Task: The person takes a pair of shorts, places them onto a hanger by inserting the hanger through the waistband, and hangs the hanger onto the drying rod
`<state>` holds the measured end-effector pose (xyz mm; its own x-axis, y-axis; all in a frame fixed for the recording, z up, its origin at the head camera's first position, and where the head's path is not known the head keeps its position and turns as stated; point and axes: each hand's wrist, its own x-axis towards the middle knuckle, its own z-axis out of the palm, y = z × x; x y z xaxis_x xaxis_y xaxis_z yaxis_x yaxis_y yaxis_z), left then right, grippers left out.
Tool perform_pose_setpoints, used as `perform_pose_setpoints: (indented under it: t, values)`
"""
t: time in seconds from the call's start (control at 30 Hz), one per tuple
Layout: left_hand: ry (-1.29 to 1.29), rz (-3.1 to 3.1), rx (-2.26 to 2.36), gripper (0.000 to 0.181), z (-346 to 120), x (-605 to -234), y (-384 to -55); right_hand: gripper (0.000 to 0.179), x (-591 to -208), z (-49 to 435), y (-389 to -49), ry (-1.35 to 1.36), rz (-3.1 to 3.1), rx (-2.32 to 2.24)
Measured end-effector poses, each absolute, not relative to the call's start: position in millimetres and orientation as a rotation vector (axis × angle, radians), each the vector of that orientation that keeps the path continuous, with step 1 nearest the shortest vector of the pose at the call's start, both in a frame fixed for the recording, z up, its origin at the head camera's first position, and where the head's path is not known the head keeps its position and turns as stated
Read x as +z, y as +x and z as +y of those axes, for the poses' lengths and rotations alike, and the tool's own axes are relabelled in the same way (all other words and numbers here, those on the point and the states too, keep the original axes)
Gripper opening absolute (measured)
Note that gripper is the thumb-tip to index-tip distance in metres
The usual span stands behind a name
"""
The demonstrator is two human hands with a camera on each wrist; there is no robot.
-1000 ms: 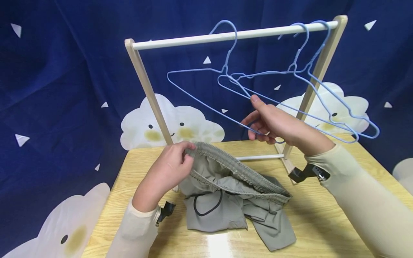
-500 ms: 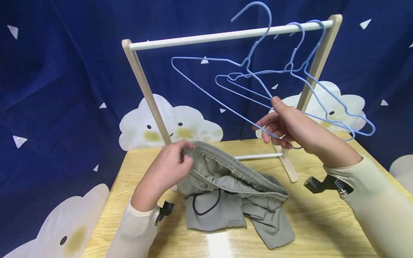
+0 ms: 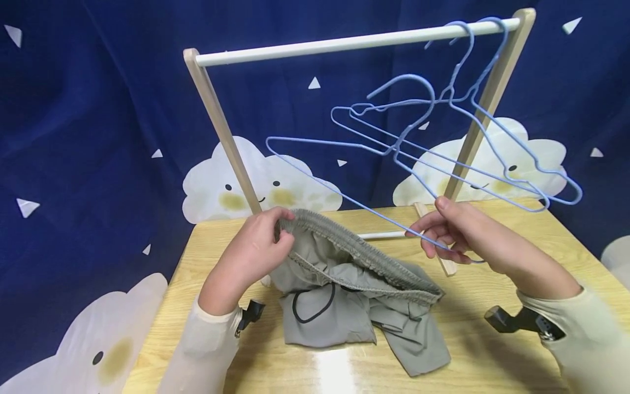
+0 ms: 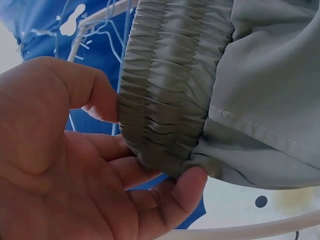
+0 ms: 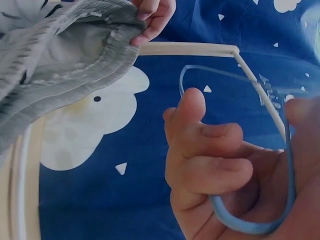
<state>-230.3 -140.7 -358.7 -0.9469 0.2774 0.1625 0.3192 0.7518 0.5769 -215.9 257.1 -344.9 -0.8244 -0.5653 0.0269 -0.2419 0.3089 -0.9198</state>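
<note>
Holding the blue hanger (image 3: 344, 180) at centre-right, right hand (image 3: 467, 235) curled round its corner, long axis slanting toward left hand (image 3: 251, 257), probably pinching the grey shorts (image 3: 354, 295) waistband, lower centre.

Staged tabletop set: cloud-print backdrop (image 3: 98, 109)

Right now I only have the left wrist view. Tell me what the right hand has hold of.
Observer: The right hand grips a blue wire hanger by its lower corner.
Operator: Say whether its hook is on the rail.
Observer: No, the hook hangs free below the white rail.
Operator: Report what else is on that rail.
Observer: Two more blue hangers hang at its right end.
</note>
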Motion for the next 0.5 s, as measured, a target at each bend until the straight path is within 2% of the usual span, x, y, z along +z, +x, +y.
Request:
perform_pose_setpoints:
  t: [0.5]
  values:
    - [-0.471,-2.825,-0.949,0.044,-142,-361,-235,0.064,-384,293,-216,-0.977,2.119,-1.475]
